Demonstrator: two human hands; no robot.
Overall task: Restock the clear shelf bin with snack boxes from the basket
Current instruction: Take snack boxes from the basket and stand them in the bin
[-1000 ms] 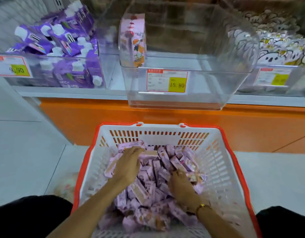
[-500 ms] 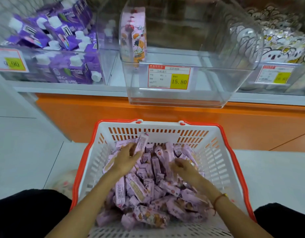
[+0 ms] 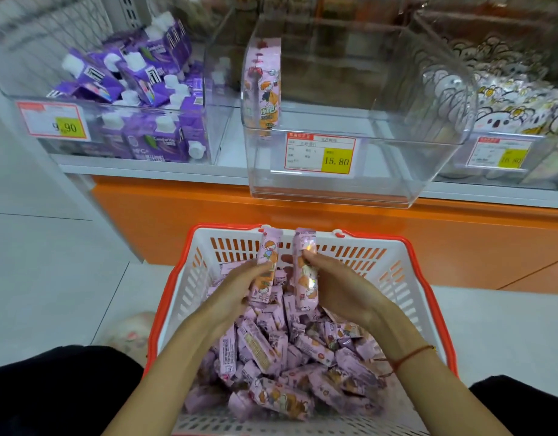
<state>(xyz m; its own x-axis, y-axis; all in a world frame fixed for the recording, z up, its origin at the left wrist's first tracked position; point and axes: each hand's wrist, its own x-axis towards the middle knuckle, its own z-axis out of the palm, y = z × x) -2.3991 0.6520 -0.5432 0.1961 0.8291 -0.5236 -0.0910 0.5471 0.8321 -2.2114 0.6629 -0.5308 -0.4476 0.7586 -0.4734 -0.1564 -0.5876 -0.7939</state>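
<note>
A white basket with an orange rim [image 3: 406,247] sits on the floor below me, holding several pink snack boxes [image 3: 284,357]. My left hand [image 3: 240,287] grips one pink snack box [image 3: 269,256] upright above the pile. My right hand [image 3: 340,287] grips another pink snack box [image 3: 305,262] beside it. Above, on the shelf, the clear bin [image 3: 397,152] with a 15.80 price tag holds one upright snack box [image 3: 263,86] against its left wall; the rest of it is bare.
A bin of purple drink cartons [image 3: 145,99] stands left of the clear bin, and a bin of white cartoon-print packs [image 3: 516,99] stands right. The orange shelf base [image 3: 460,240] runs behind the basket. My dark-clothed knees flank the basket on the white floor.
Both hands have come up out of the pile, each lifting one pink snack box upright toward the basket's far rim.
</note>
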